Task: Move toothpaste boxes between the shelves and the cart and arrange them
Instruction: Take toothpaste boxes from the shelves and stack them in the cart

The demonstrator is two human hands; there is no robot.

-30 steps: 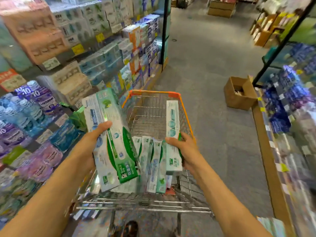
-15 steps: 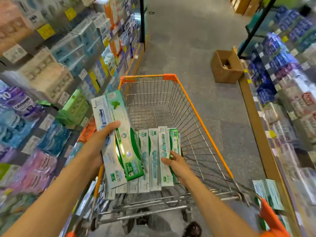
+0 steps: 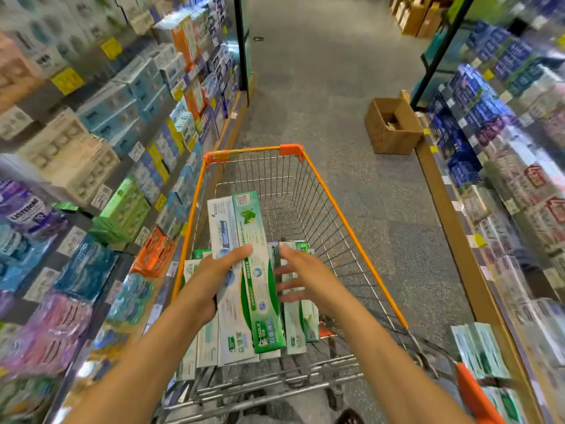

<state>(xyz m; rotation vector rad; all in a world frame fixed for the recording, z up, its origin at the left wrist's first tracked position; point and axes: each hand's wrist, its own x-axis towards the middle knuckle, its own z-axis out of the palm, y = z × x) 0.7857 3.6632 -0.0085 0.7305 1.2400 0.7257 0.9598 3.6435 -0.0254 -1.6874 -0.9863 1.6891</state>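
Beside stocked shelves [image 3: 101,123], left hand [image 3: 211,276] grips toothpaste boxes [image 3: 244,270] over the cart [image 3: 351,228]; right hand [image 3: 302,276] spread.

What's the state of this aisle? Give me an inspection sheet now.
Surface: grey floor; wire cart with orange rim.
Job's things: two boxes held above the cart; a row of boxes upright at the cart's near end; more boxes low on the right.
Clutter: open carton on the floor by the right shelving.
Hands: left hand grips the two boxes; right hand open, fingers spread over the row.
Cables: nothing seen.
Surroundings: stocked left shelves and right shelves, blurred; more cartons far down the aisle.
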